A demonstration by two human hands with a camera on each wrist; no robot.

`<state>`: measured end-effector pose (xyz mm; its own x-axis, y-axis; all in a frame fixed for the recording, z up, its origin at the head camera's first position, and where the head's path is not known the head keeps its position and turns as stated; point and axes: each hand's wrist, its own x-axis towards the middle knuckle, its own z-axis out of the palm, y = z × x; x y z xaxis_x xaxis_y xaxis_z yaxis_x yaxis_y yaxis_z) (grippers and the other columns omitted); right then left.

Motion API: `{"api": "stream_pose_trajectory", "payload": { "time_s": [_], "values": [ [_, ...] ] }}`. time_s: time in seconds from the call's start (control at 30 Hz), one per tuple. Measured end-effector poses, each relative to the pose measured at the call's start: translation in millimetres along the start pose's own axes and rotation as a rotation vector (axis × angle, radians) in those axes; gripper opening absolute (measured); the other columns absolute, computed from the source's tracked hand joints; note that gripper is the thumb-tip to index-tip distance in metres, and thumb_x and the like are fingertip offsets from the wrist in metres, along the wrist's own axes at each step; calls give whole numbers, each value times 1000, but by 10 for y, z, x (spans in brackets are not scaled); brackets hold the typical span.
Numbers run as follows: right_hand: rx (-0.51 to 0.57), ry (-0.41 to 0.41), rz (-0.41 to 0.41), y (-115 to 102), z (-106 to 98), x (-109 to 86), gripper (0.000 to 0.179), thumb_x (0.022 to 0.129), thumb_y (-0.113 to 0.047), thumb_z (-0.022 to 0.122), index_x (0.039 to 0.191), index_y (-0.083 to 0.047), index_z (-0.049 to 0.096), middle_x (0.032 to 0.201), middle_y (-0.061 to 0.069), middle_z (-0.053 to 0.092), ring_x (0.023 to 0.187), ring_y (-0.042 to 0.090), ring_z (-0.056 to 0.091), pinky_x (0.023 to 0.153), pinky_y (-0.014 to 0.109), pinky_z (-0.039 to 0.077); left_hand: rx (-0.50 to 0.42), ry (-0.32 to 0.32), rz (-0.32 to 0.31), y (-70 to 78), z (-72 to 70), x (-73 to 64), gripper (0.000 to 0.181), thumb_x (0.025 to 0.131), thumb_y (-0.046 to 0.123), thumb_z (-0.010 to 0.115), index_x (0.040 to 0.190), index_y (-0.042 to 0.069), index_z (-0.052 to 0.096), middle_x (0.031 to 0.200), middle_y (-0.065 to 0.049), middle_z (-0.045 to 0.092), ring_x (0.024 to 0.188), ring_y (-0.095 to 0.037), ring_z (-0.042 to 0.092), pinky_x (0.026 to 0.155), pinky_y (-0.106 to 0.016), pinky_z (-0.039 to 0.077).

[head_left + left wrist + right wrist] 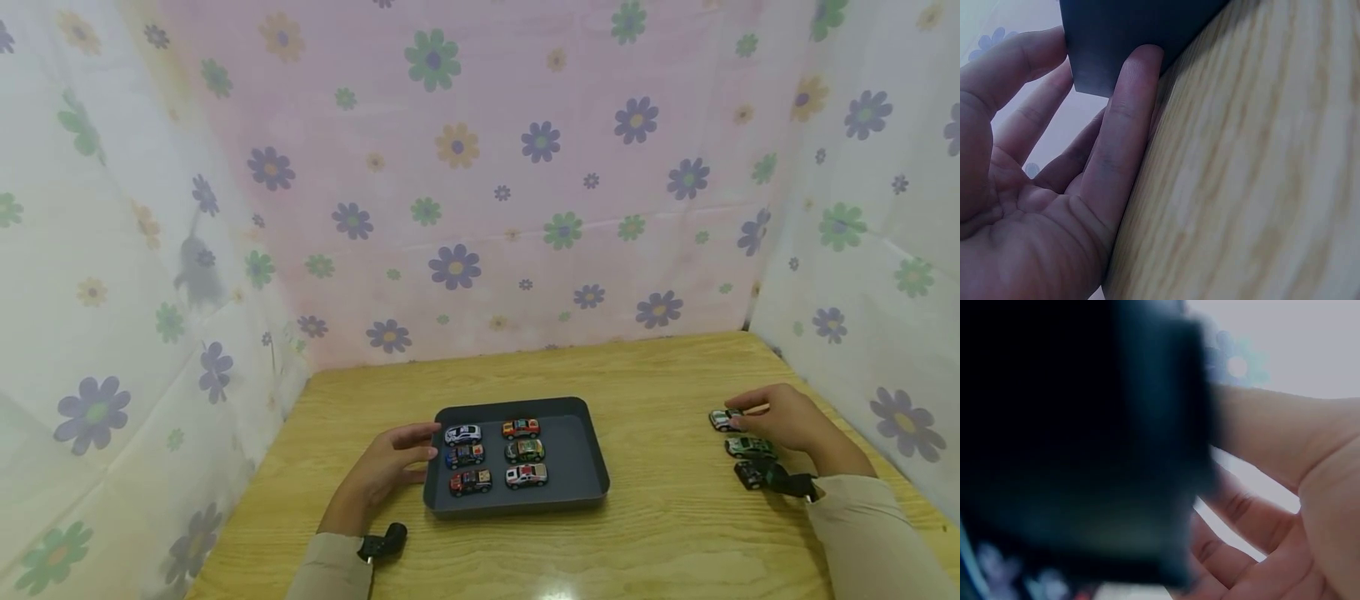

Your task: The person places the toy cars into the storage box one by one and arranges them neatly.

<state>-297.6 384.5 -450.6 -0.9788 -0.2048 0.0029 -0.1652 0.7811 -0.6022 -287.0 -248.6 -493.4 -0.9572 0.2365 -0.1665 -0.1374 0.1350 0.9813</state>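
A dark grey tray [573, 454] lies on the table with toy cars in two columns of three. The left column has a white-and-black car [462, 434], a blue one [465, 456] and a red one [470, 482]. My left hand [382, 467] touches the tray's left wall with extended fingers; in the left wrist view its fingertips rest on the dark outer wall [1122, 31]. At the right, my right hand [787, 421] pinches a white-and-green toy car [722, 419] between thumb and fingers. A green car [742, 447] and a dark car [748, 475] sit nearer me.
The wooden table [660, 517] is enclosed by flowered cloth [510, 275] at the back and both sides. Wrist cameras sit on both wrists, the right one [787, 479] close by the dark car. A blurred dark shape [1079, 425] covers much of the right wrist view.
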Motion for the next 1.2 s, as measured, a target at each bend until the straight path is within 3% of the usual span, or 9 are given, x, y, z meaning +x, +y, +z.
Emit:
{"api": "stream_pose_trajectory", "payload": {
  "time_s": [0.47,0.9,1.2],
  "values": [
    [-91,39,55,-77,-4,17,28,95,-15,74,118,1,76,121,31,69,104,49,66,76,53,59,-6,-9,4,-2,-1,2,54,98,15,74,149,10,57,157,-17,47,123,-27,63,90,-47,62],
    [-123,0,100,-169,-8,76,29,93,-12,75,119,2,76,119,29,70,105,50,65,80,56,58,-3,-11,6,-13,-20,4,58,96,19,77,149,11,56,156,-19,47,123,-27,64,90,-48,62],
    [-116,-22,117,-194,-11,108,30,92,-14,77,118,0,77,118,27,71,107,51,64,82,57,57,16,-16,15,-2,-16,6,54,99,15,72,150,11,55,158,-19,45,125,-29,62,90,-48,62]
  ]
}}
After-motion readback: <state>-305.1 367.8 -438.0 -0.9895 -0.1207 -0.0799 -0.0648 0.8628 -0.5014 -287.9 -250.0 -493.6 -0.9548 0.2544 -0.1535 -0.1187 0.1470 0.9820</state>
